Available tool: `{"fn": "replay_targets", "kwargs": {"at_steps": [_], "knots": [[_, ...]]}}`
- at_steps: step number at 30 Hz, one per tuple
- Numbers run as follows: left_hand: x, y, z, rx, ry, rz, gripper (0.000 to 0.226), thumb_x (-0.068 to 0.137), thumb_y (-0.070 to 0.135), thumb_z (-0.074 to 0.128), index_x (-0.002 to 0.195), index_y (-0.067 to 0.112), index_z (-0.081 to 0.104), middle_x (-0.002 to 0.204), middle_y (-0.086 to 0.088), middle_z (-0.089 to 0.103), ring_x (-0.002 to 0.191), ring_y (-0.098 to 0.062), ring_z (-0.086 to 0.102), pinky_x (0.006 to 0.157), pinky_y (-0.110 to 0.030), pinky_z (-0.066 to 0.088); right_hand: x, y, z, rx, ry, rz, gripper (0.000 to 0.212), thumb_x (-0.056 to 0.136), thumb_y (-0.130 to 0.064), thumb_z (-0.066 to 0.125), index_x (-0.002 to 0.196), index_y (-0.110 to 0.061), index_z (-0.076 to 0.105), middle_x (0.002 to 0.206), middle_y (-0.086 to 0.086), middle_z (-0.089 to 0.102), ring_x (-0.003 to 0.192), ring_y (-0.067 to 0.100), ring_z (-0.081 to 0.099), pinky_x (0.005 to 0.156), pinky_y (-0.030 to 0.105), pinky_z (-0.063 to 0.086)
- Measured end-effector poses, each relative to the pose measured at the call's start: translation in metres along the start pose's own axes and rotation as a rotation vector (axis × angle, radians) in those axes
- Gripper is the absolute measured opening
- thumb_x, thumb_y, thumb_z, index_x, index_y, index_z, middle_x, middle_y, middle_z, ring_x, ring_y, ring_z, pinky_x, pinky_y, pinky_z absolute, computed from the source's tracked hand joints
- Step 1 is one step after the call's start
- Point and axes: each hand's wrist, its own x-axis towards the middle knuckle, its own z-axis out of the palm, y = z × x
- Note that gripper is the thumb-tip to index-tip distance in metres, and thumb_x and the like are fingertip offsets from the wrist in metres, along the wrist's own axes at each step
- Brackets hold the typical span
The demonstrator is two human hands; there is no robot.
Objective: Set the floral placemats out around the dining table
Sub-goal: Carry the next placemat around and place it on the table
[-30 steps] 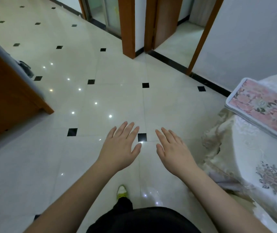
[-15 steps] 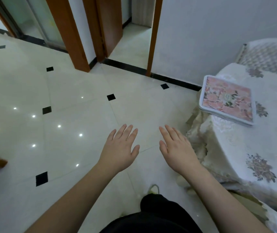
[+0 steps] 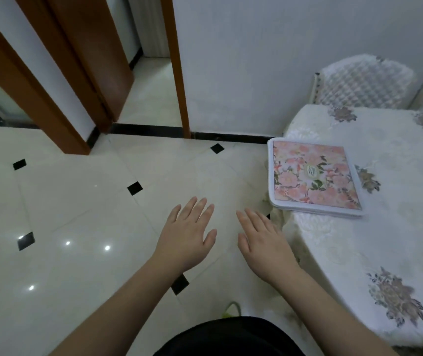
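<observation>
A stack of pink floral placemats [image 3: 313, 177] with white borders lies at the left edge of the dining table [image 3: 395, 227], which wears a white cloth with embroidered flowers. My left hand [image 3: 187, 233] and my right hand [image 3: 263, 245] hover palm down over the tiled floor, fingers spread, holding nothing. The right hand is just left of the table's edge, below and left of the stack.
Two chairs with white quilted covers [image 3: 362, 82] stand behind the table against the white wall. Brown wooden door frames [image 3: 177, 65] and an open doorway are at the upper left. The glossy cream floor [image 3: 77, 214] has small black diamond tiles.
The view has swung to the right, bringing the table, the placemat stack and the chairs further into view. Both hands stay empty and spread.
</observation>
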Motion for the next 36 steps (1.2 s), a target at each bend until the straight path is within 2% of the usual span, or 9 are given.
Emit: {"fn": "replay_targets", "kwargs": {"at_steps": [3,10,12,14,18,23,26,31,36], "knots": [[0.049,0.006,-0.009,0.02,-0.005,0.059,0.082,0.084,0.055,-0.007,0.156,0.023,0.012,0.165,0.002,0.008,0.151,-0.017,0.001,0.121,-0.042,0.004,0.028,0.02,-0.013,0.008,0.029,0.054,0.074,0.088,-0.046,0.006,0.152,-0.02,0.031,0.158,0.004,0.032,0.145,0.026,0.028,0.116,0.042,0.024],[0.149,0.008,-0.011,0.065,-0.058,0.236,0.08,0.085,0.054,-0.003,0.156,0.023,0.016,0.164,0.001,0.012,0.151,-0.018,0.004,0.121,-0.044,0.006,0.079,0.059,-0.029,0.008,0.042,0.226,0.081,0.082,-0.047,-0.002,0.155,-0.02,0.023,0.161,0.003,0.023,0.149,0.025,0.018,0.119,0.039,0.016],[0.18,0.004,-0.01,0.088,-0.036,0.287,0.075,0.089,0.053,0.008,0.153,0.02,0.029,0.161,-0.003,0.025,0.149,-0.021,0.018,0.119,-0.046,0.016,0.094,0.066,-0.028,0.02,0.062,0.299,0.078,0.085,-0.046,0.004,0.152,-0.017,0.03,0.159,0.005,0.029,0.147,0.028,0.025,0.118,0.042,0.021],[0.21,0.0,-0.007,0.102,-0.016,0.35,0.065,0.091,0.049,0.026,0.142,0.016,0.05,0.148,-0.006,0.049,0.14,-0.025,0.041,0.111,-0.048,0.034,0.111,0.07,-0.029,0.028,0.092,0.365,0.074,0.086,-0.044,0.01,0.15,-0.015,0.037,0.157,0.007,0.035,0.144,0.03,0.032,0.115,0.045,0.026],[0.265,-0.004,-0.01,0.066,-0.002,0.53,0.06,0.087,0.046,0.036,0.129,0.012,0.061,0.133,-0.008,0.062,0.125,-0.027,0.056,0.099,-0.05,0.046,0.147,0.072,-0.035,0.038,0.116,0.503,0.079,0.083,-0.046,0.002,0.154,-0.021,0.026,0.161,0.003,0.024,0.149,0.024,0.02,0.119,0.041,0.016],[0.325,-0.003,-0.019,0.045,0.022,0.723,0.059,0.087,0.045,0.037,0.129,0.01,0.061,0.132,-0.011,0.062,0.122,-0.029,0.058,0.098,-0.051,0.047,0.172,0.074,-0.044,0.047,0.152,0.715,0.077,0.086,-0.05,-0.001,0.156,-0.023,0.018,0.163,0.001,0.019,0.15,0.021,0.016,0.12,0.041,0.013],[0.352,0.009,-0.015,0.053,0.002,0.824,0.059,0.09,0.045,0.034,0.131,0.011,0.06,0.134,-0.011,0.061,0.125,-0.03,0.056,0.098,-0.052,0.047,0.174,0.082,-0.044,0.076,0.146,0.822,0.064,0.096,-0.044,0.011,0.156,-0.022,0.017,0.163,0.002,0.017,0.15,0.022,0.015,0.12,0.041,0.012],[0.381,0.048,-0.004,0.068,-0.002,0.977,0.056,0.092,0.044,0.035,0.133,0.016,0.06,0.139,-0.007,0.057,0.131,-0.027,0.052,0.103,-0.051,0.042,0.165,0.098,-0.041,0.11,0.185,0.972,0.077,0.086,-0.047,0.005,0.152,-0.016,0.031,0.159,0.007,0.03,0.146,0.028,0.028,0.117,0.043,0.023],[0.413,0.088,0.018,0.119,-0.039,1.1,0.058,0.092,0.045,0.033,0.135,0.016,0.058,0.141,-0.006,0.056,0.133,-0.026,0.05,0.106,-0.052,0.039,0.165,0.132,-0.033,0.189,0.18,1.073,0.078,0.086,-0.049,-0.001,0.155,-0.021,0.019,0.163,0.005,0.018,0.15,0.024,0.016,0.118,0.04,0.018]]}}
